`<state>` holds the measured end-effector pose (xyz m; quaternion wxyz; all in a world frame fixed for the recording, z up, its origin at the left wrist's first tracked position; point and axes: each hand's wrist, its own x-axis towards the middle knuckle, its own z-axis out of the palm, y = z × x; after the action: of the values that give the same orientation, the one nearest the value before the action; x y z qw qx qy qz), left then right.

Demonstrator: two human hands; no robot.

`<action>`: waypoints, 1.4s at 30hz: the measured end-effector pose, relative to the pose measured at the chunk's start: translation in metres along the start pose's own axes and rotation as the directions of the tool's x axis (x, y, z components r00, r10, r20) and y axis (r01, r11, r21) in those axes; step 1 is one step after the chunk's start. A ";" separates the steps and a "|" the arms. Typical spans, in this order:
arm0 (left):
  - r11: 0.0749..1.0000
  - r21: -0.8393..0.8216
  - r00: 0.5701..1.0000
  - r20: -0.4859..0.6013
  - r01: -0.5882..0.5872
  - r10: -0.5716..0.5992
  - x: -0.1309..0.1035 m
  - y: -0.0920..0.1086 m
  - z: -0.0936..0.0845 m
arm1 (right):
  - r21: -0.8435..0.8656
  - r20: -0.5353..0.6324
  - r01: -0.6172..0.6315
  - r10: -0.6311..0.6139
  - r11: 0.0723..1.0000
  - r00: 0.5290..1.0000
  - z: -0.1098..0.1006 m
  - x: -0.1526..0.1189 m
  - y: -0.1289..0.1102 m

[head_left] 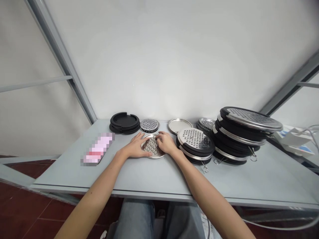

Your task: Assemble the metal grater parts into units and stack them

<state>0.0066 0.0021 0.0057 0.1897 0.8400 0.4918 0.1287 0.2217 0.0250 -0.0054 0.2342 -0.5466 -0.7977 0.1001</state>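
Between my hands a round metal grater plate with a shiny raised rim lies on the grey table, its raised teeth showing. My left hand grips its left side, the thumb along the near part and the fingers round the far left edge. Curled over the right side of the plate are the fingers of my right hand; their tips partly cover the teeth. Just beyond sits a small stack of perforated metal discs. A plain metal ring-edged lid lies behind my right hand.
Black round holders are stacked at the back left, near a blurred pink object. To the right stand a short stack of black-rimmed graters with wire clasps, more grater discs and a taller stack. White boxes lie far right.
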 end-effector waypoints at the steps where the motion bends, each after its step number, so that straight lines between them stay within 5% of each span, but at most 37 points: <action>1: 1.000 0.008 1.000 0.013 0.000 0.000 0.000 0.000 0.000 | 0.002 0.002 -0.002 0.002 1.000 1.000 0.000 0.000 0.000; 42: 0.997 0.078 0.997 0.068 0.023 -0.029 -0.002 0.006 -0.004 | -0.015 -0.052 -0.001 0.000 1.000 0.999 0.002 0.000 -0.003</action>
<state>0.0091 -0.0012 0.0121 0.1756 0.8442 0.5004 0.0781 0.2187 0.0242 -0.0057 0.2506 -0.5508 -0.7921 0.0801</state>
